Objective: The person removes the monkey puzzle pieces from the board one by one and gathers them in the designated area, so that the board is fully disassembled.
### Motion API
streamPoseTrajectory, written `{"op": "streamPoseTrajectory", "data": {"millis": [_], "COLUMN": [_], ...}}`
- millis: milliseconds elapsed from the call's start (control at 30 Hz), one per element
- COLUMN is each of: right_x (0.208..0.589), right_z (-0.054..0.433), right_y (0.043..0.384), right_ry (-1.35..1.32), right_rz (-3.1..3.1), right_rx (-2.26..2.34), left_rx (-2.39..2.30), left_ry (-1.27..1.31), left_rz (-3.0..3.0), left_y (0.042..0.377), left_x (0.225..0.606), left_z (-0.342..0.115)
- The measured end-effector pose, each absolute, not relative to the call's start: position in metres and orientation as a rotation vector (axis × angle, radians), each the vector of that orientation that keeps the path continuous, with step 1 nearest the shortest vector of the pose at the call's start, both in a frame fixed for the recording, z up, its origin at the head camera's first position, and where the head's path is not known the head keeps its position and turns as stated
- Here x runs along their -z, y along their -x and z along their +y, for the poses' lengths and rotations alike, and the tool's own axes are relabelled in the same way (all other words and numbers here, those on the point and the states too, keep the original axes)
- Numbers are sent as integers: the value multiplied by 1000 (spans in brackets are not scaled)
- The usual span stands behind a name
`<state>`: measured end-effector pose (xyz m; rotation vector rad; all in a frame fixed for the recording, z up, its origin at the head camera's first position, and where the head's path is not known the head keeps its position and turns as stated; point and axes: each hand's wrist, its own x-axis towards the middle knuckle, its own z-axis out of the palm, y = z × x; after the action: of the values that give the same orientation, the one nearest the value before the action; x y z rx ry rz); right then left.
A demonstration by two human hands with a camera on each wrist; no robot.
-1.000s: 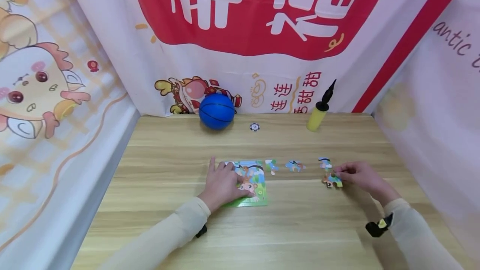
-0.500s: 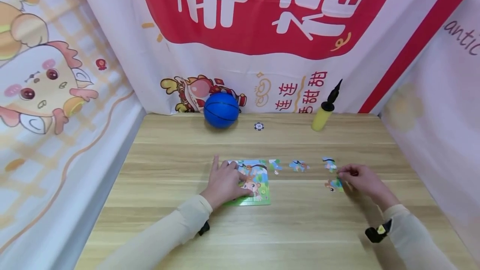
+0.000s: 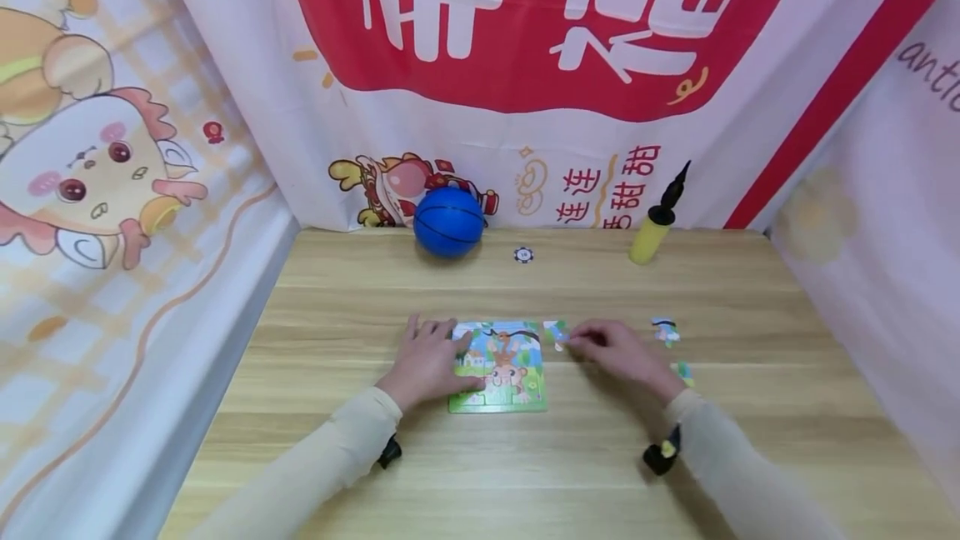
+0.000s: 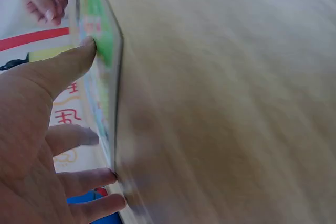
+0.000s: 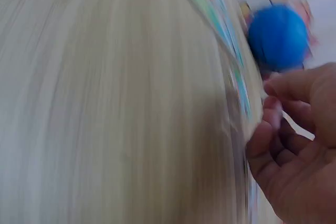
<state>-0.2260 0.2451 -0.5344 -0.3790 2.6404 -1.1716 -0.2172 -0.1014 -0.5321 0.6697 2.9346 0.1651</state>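
A square jigsaw puzzle (image 3: 498, 365) with a cartoon monkey lies on the wooden table. My left hand (image 3: 427, 361) is at its left side, fingers spread, the thumb over the lower left of the picture. In the left wrist view the thumb (image 4: 79, 61) touches the puzzle's face and two fingertips are near its edge. My right hand (image 3: 618, 354) is just right of a loose puzzle piece (image 3: 556, 333), fingers curled and fingertips close together. The right wrist view is blurred; whether anything is between thumb and forefinger cannot be made out. This hand hides the table spot below it.
Two more loose pieces lie to the right: one upper piece (image 3: 665, 331) and one lower piece (image 3: 683, 372) partly behind the right wrist. Along the back stand a blue ball (image 3: 448, 222), a round chip (image 3: 523, 255) and a yellow hand pump (image 3: 649, 238). Printed cloth encloses the table.
My right hand has moved left from the two far-right pieces to beside the piece near the puzzle. My left hand has shifted slightly left, uncovering more of the picture.
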Motion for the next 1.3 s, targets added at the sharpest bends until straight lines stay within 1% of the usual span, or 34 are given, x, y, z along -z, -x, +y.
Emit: {"op": "streamPoseTrajectory", "data": {"millis": [167,267,333,567,1300], "right_x": [534,532,531,533,539], "right_z": [177,152,143,135,132], "right_y": [228,232,235,242,242], "right_ry": [686,809,835,902,802], "right_rz": [2550,2547,2544,2574,2600], "right_rx": [1041,978,941,852,935], "left_rx": [-125,-126,-118,-77,-3], "left_ry": [-749,-757,-746,-749,-665], "left_rz": [2892,2884,2883,2892,2878], "left_y": [215,214,214,214,210], "left_x": [533,534,535,535,530], "left_z": [-104,-104,-105,-103,-92]}}
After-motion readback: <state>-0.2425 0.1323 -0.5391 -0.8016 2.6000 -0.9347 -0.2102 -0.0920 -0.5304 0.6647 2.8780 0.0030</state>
